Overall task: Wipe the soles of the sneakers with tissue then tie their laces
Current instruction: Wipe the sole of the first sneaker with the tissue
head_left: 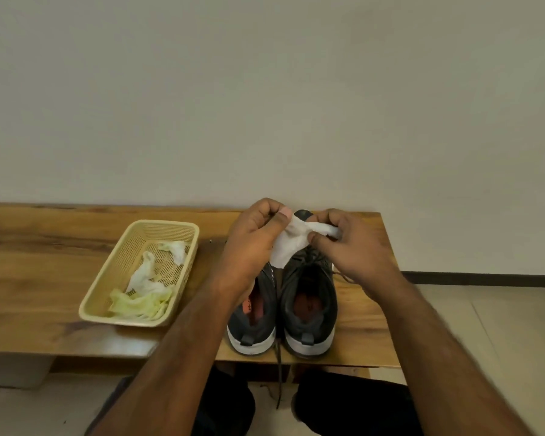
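- A cream, perforated plastic basket [139, 273] sits on the left part of the brown wooden worktop [44, 247], well apart from the shoes. It holds several crumpled white and yellowish tissues [145, 287], which look used.
- The left hand [252, 240] hovers over the toe of the left shoe, fingers curled, thumb and forefinger pinching one end of a white tissue [291, 243].
- That tissue hangs stretched between both hands, above the shoes and not touching a sole.
- The pair of dark grey sneakers with white soles [280, 309] stands upright side by side near the right end of the worktop, heels at its near edge, toes toward the far edge by the wall.
- The right hand [356, 247] pinches the other, twisted end of the tissue between thumb and fingertips.
- A loose dark lace [279, 372] dangles from between the heels over the near edge; another trails beside the right shoe.
- Risks, as I judge them: the thin tissue could tear if pulled taut between the hands; the hanging lace could snag and drag a shoe off the near edge when a shoe is lifted; with the heels so close to that edge, a nudge could tip one over.
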